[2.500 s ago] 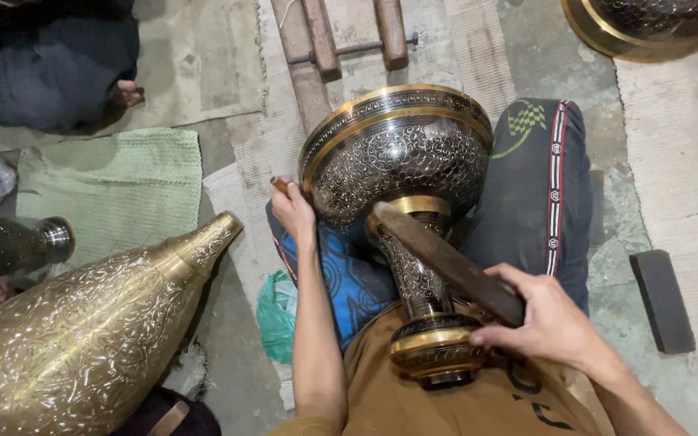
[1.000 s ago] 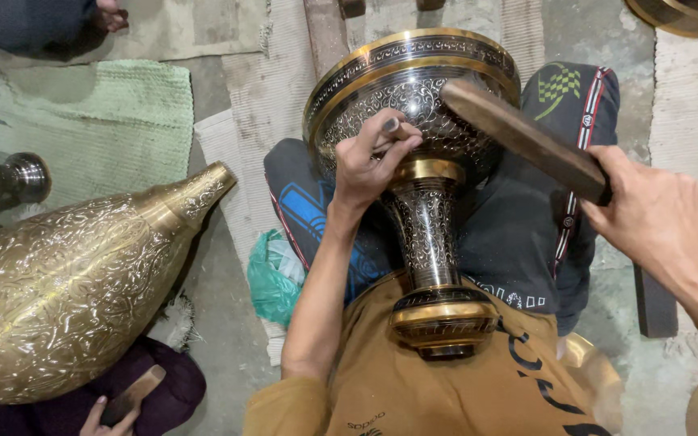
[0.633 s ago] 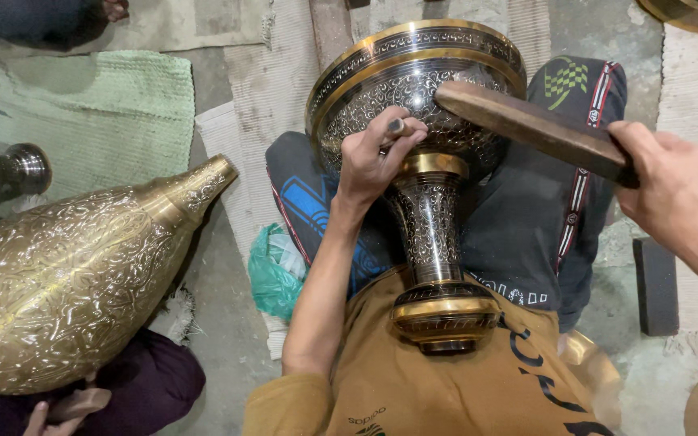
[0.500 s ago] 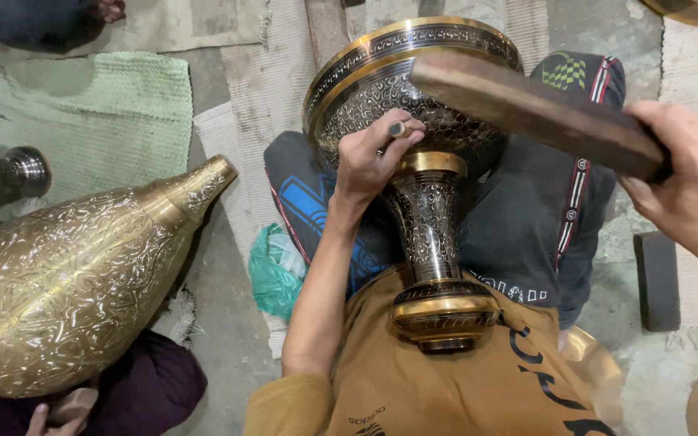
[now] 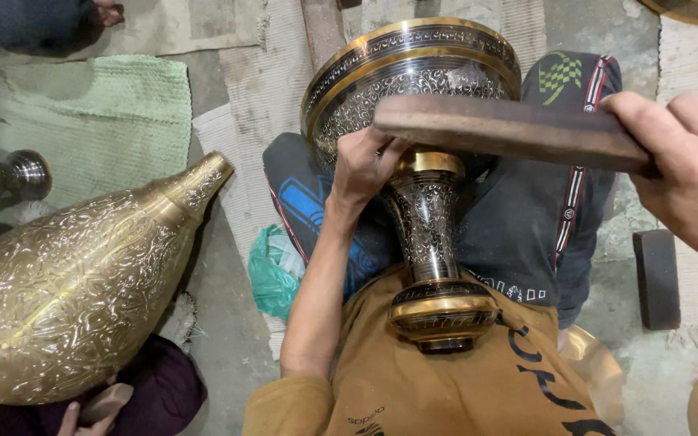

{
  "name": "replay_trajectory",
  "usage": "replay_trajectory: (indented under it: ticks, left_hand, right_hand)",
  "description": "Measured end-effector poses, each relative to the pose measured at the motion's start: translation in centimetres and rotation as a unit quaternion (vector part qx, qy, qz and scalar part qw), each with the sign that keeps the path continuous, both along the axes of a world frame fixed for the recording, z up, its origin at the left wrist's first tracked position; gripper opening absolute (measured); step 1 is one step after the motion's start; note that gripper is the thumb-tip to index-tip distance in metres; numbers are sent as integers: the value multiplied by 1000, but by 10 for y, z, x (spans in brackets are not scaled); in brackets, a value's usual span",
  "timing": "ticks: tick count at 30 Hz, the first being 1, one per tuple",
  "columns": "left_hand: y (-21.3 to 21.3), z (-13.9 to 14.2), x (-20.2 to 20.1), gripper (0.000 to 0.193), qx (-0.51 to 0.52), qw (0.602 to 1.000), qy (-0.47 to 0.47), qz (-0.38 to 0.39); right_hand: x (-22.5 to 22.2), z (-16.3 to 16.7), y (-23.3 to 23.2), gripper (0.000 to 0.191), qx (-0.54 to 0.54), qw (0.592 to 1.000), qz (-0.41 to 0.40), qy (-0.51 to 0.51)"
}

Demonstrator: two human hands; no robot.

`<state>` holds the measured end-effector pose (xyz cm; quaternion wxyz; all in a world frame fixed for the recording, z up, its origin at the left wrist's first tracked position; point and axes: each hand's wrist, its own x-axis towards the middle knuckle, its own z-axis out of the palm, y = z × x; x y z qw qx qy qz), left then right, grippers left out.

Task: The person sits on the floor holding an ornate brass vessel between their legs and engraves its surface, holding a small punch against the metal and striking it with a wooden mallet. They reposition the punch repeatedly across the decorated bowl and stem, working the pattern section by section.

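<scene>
1. A big gold vase (image 5: 75, 299) with swirly patterns lies on its side.
2. A green mat (image 5: 91, 121) lies on the floor.
3. A green plastic bag (image 5: 272, 270) sits crumpled up.
4. A dark block (image 5: 656, 278) lies nearby.

Metal-craft workshop, floor-level: engraved brass goblet (image 5: 422, 153) on lap; large engraved brass vase (image 5: 75, 282) left of it; mats (image 5: 99, 121) beyond.

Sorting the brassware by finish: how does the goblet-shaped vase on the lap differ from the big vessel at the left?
The goblet-shaped vase is dark with gold bands; the big vessel is gold all over. The vase has a wide bowl on a thin stem; the vessel swells and tapers to a narrow neck. The left hand touches the vase only. Both are finely engraved.
</scene>
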<state>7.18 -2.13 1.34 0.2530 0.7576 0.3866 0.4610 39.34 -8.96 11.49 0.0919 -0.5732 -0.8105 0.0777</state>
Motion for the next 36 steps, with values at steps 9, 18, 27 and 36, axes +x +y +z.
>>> replay_trajectory:
  ticks: [9, 18, 27, 36]
  left_hand:
    - [-1, 3, -2, 27, -5, 999, -31, -35]
    - [1, -2, -5, 25, -9, 999, -14, -47]
    - [4, -1, -6, 20, -29, 998, 27, -51]
    - [6, 1, -8, 34, 3, 998, -5, -58]
  right_hand:
    - [9, -8, -6, 57, -6, 1000, -6, -8]
    - [6, -5, -1, 58, 1, 999, 11, -30]
    - [-1, 3, 3, 53, -17, 1000, 9, -6]
    - [-1, 4, 8, 58, -40, 993, -21, -108]
